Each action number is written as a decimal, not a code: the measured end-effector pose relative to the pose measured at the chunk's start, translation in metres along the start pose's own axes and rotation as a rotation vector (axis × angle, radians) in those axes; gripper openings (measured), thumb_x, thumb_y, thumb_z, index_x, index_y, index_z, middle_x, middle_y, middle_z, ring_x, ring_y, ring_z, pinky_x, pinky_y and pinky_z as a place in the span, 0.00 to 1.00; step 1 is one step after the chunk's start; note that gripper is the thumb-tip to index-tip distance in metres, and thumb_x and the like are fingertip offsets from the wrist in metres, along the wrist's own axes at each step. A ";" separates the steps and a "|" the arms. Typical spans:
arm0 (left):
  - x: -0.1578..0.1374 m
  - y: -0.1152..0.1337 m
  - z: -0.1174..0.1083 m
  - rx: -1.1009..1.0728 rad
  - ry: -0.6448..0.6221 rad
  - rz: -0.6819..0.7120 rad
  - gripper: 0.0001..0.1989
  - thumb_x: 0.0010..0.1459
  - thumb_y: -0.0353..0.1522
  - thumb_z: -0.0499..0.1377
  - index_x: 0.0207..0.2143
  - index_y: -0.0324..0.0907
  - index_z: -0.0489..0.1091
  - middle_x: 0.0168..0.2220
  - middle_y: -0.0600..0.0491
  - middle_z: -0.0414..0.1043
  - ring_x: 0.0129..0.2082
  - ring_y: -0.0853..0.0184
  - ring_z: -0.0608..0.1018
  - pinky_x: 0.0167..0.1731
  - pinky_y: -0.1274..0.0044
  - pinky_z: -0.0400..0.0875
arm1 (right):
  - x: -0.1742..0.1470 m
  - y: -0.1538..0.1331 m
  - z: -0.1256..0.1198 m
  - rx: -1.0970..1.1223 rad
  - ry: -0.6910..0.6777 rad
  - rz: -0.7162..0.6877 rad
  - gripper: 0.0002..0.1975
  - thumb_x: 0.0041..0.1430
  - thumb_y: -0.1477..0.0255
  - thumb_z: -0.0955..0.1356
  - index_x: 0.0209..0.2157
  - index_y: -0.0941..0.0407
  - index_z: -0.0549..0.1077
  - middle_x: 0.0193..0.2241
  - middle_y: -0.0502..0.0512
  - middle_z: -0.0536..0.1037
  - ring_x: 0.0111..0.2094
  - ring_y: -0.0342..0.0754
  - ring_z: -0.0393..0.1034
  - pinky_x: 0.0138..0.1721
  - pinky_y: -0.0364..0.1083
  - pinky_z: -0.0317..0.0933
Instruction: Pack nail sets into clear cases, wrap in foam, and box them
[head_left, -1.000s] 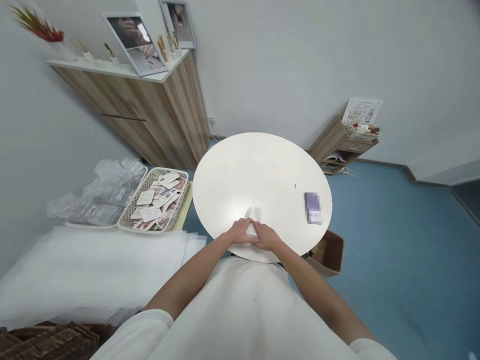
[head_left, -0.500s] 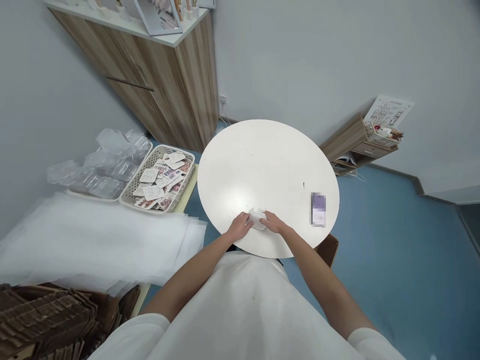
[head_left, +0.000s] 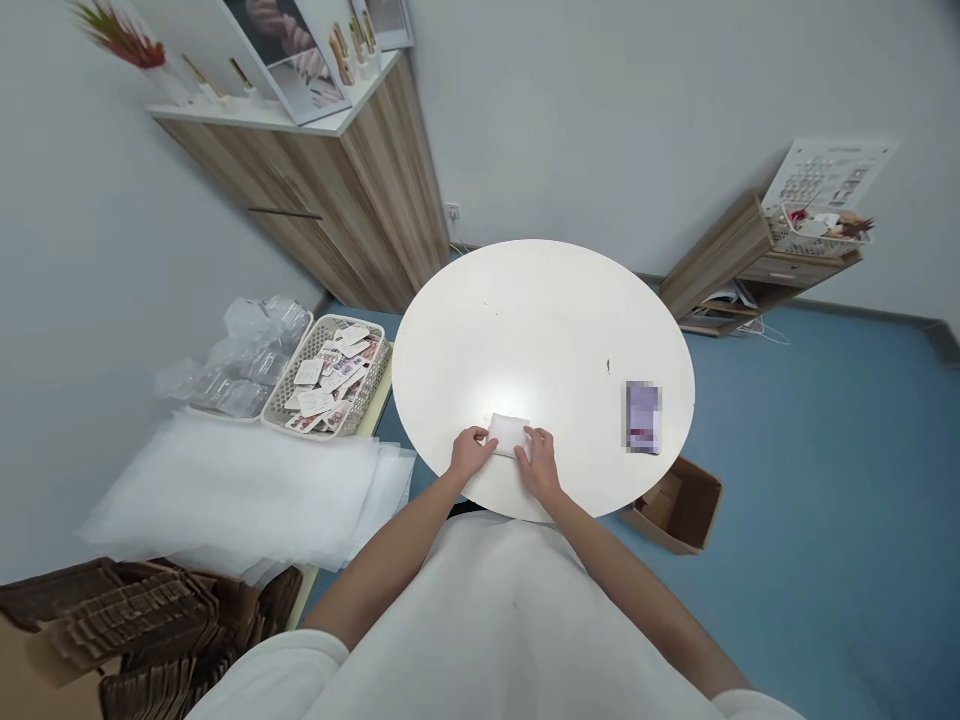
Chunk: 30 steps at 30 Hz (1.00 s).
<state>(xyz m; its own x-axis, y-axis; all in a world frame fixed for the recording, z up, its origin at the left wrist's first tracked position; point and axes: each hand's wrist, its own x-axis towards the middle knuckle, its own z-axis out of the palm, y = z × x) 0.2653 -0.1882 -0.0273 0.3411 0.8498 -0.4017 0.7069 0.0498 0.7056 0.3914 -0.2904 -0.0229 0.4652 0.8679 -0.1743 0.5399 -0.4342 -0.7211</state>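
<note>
A small rectangular white packet point(head_left: 508, 435), which looks like something wrapped in foam sheet, lies near the front edge of the round white table point(head_left: 540, 300). My left hand point(head_left: 471, 452) grips its left side with thumb and curled fingers. At the right side, my right hand point(head_left: 538, 462) holds the packet with the thumb at its near corner and the fingers bent over the edge. What the packet contains is hidden.
On the table's right side lies a blurred purple rectangle point(head_left: 643, 417). Below it stands an open cardboard box point(head_left: 686, 505). At left are a foam sheet stack point(head_left: 247, 490), a basket of cards point(head_left: 375, 400), clear plastic packaging point(head_left: 255, 345) and folded cardboard point(head_left: 150, 630). A cabinet point(head_left: 360, 190) stands behind.
The white packet has gone from a loose, raised bundle to a flat, neat rectangle. Both hands now hold its sides. The head view has shifted, showing more of the cardboard box.
</note>
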 end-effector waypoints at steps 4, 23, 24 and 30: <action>-0.007 0.003 0.003 -0.027 0.094 -0.126 0.20 0.44 0.40 0.60 0.39 0.39 0.65 0.38 0.47 0.69 0.38 0.64 0.72 0.37 0.75 0.65 | -0.017 0.007 0.003 0.110 -0.080 0.038 0.25 0.52 0.67 0.61 0.53 0.51 0.55 0.47 0.57 0.57 0.51 0.51 0.55 0.48 0.51 0.56; 0.009 -0.022 -0.041 -0.292 0.173 -0.088 0.12 0.48 0.36 0.56 0.35 0.40 0.67 0.33 0.49 0.72 0.33 0.67 0.74 0.37 0.72 0.69 | 0.034 -0.056 0.023 0.444 -0.274 0.266 0.30 0.48 0.69 0.63 0.55 0.52 0.55 0.50 0.56 0.63 0.42 0.46 0.66 0.45 0.48 0.61; 0.016 -0.026 -0.049 -0.288 0.188 -0.080 0.12 0.49 0.36 0.56 0.35 0.40 0.67 0.33 0.49 0.72 0.33 0.66 0.74 0.37 0.71 0.69 | 0.042 -0.065 0.030 0.436 -0.279 0.258 0.30 0.48 0.69 0.63 0.55 0.52 0.55 0.50 0.56 0.64 0.42 0.46 0.66 0.45 0.48 0.61; 0.060 -0.056 -0.100 -0.370 0.306 -0.013 0.18 0.50 0.33 0.56 0.45 0.40 0.60 0.42 0.46 0.68 0.39 0.67 0.73 0.39 0.72 0.69 | 0.096 -0.119 0.080 0.401 -0.300 0.212 0.28 0.47 0.70 0.63 0.53 0.52 0.57 0.46 0.55 0.68 0.41 0.46 0.67 0.44 0.49 0.62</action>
<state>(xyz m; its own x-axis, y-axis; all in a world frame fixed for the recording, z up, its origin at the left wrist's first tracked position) 0.1842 -0.0874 -0.0330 0.0964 0.9607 -0.2603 0.4230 0.1972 0.8844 0.3162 -0.1364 -0.0074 0.2818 0.8278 -0.4851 0.1186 -0.5318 -0.8385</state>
